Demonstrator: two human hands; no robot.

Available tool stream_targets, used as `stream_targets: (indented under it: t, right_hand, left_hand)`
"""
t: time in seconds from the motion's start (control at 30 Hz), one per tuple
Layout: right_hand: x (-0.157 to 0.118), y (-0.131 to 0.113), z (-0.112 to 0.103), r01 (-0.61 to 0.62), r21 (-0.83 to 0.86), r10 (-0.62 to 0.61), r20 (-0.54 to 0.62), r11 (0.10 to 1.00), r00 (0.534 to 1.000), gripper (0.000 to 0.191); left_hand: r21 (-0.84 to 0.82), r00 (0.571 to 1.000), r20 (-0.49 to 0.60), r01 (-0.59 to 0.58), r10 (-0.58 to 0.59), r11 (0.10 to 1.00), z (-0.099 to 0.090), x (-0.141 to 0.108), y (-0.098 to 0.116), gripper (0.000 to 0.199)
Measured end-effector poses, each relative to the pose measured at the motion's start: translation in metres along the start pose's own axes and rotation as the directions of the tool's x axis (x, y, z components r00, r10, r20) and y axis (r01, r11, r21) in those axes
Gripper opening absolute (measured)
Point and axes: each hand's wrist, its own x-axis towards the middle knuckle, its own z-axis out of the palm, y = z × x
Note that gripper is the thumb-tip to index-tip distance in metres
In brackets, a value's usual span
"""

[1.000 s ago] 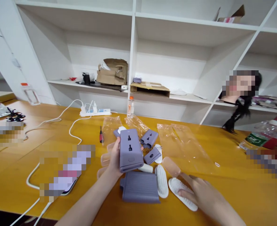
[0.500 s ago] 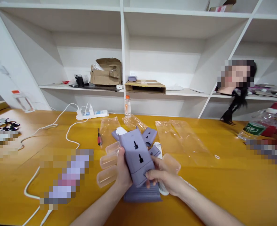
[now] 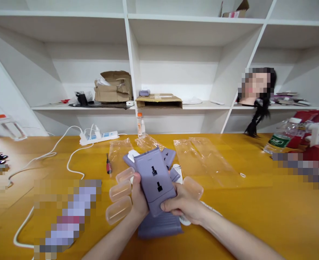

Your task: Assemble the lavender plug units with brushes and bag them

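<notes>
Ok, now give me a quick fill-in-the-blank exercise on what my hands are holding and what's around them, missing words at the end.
1. The left hand and right hand hold a purple plastic housing whose upper face shows ____ black cutouts.
2. The clear plastic shells beside the left hand number ____.
3. From the wearer's view, the screwdriver lies to the ____ of the housing.
4. The green-labelled bottle has a ____ cap.

Missing words: two; three; left; white.

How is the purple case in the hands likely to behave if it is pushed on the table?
The case is probably stiff: its broad face looks straight between left hand and right hand. Being flat, it should slide rather than roll. Its smooth surface may be slippery.
</notes>
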Motion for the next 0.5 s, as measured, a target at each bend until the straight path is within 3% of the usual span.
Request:
stream_targets:
  t: [0.17, 0.37, 0.5]
  right_hand:
    - [0.0, 0.001, 0.001, -0.029, -0.025, 0.028, -0.046, 0.999, 0.999, 0.024]
    - [-0.002, 0.006, 0.008, 0.096, 0.058, -0.094, -0.032, 0.994, 0.995, 0.032]
    - [-0.004, -0.001, 0.006, 0.165, 0.043, -0.165, -0.019, 0.985, 0.986, 0.032]
  left_hand:
    - [0.007, 1.0, -0.004, 0.025, -0.025, 1.0, -0.003, -0.002, -0.004, 0.068]
    - [0.053, 0.999, 0.015, -0.045, 0.044, 0.998, -0.005, -0.007, -0.006, 0.07]
    - [0.06, 0.998, 0.053, -0.05, 0.047, 0.997, 0.005, -0.009, 0.004, 0.072]
